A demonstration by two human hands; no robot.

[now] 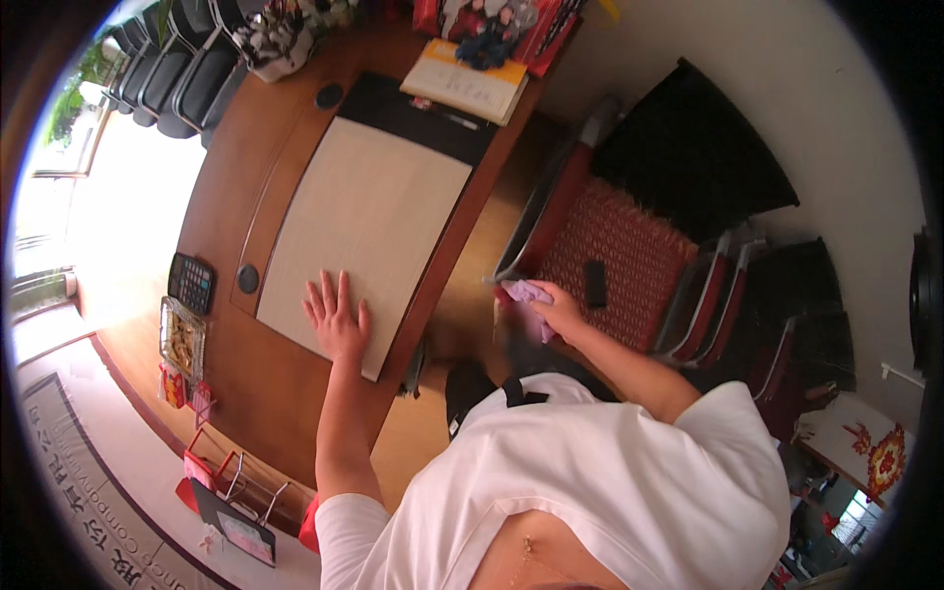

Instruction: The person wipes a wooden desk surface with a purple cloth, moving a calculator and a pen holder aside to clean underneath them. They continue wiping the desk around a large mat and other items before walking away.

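My left hand [340,321] rests flat with fingers spread on a light rectangular board or sheet [369,214], which lies over a black desk pad [383,103] on the wooden desk [273,383]. To the right of the desk edge, my right hand [558,310] grips a crumpled light-purple cloth [532,293] in front of an armchair. On that chair's red woven seat cover [627,243] lies a dark phone-like object [595,284].
A calculator [192,283] and a glass tray [183,338] stand near the desk's far edge. A notebook [464,85], a pen [461,119], a red bag [509,26] and a potted plant [279,55] are at the upper end. Armchairs stand on the right.
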